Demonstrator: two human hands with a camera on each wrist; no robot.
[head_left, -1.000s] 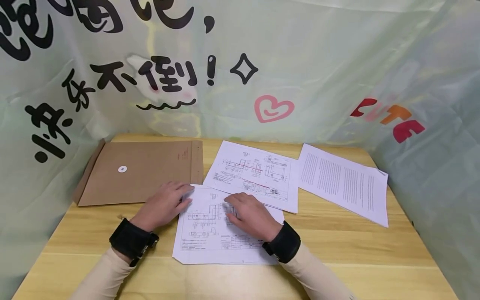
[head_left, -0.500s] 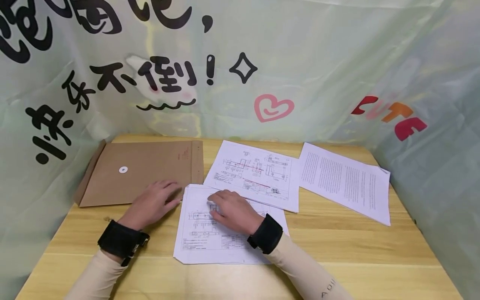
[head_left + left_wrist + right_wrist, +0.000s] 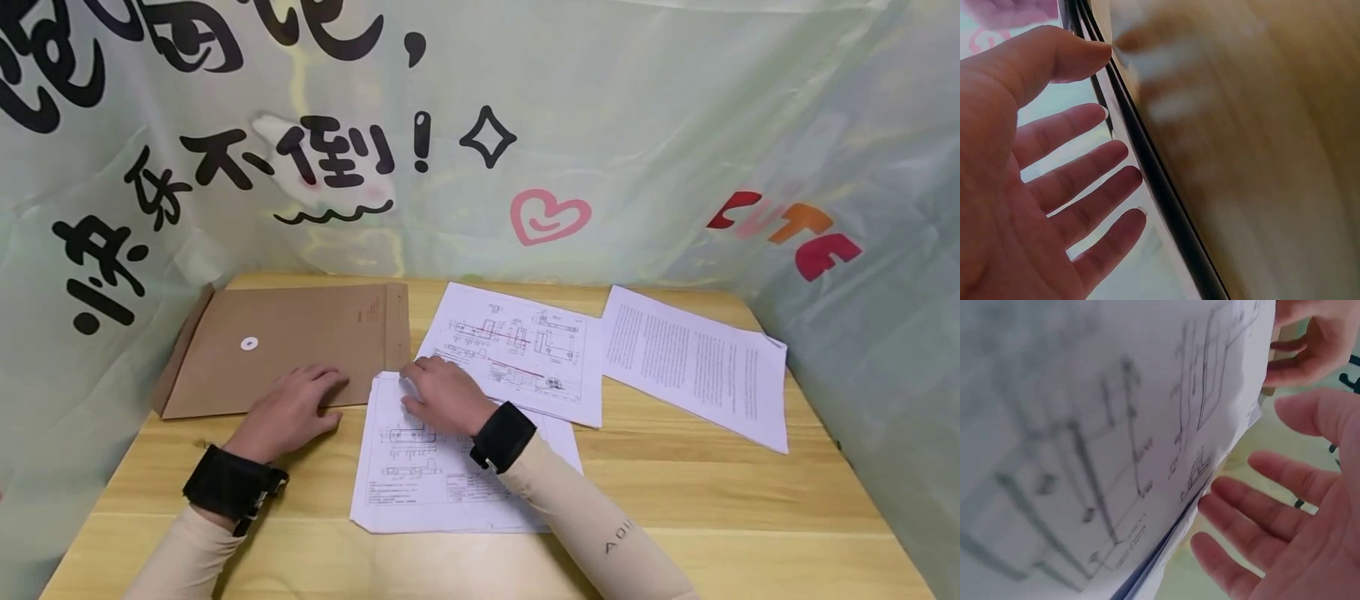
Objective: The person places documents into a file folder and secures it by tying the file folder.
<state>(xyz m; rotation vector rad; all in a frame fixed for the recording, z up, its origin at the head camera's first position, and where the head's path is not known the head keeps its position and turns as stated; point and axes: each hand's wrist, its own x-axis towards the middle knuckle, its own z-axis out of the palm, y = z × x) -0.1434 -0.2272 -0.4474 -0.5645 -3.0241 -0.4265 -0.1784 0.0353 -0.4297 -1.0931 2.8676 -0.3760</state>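
Observation:
A brown paper envelope [image 3: 315, 321] with a white round button lies at the back left. My left hand [image 3: 288, 412] rests at its front edge, and in the left wrist view the fingers of this hand [image 3: 1079, 162] are spread and extended, holding nothing. Beside the envelope, a sheet with a line drawing [image 3: 408, 492] lies on the table. My right hand [image 3: 450, 398] is over its upper left part; the right wrist view has this hand's [image 3: 1291, 500] fingers extended close to the paper [image 3: 1147, 412]. Whether they press on it I cannot tell.
Behind the front sheet lies a second drawing sheet [image 3: 517, 350] with red lines, overlapping it. A page of text [image 3: 693, 367] with a bent corner is at the back right. The wooden table [image 3: 712, 508] meets a printed cloth backdrop [image 3: 637, 125].
My left hand has drawn off the front sheet's upper left corner, leftward to the envelope. The right hand has slid left and away from me across the drawing. The papers have barely shifted.

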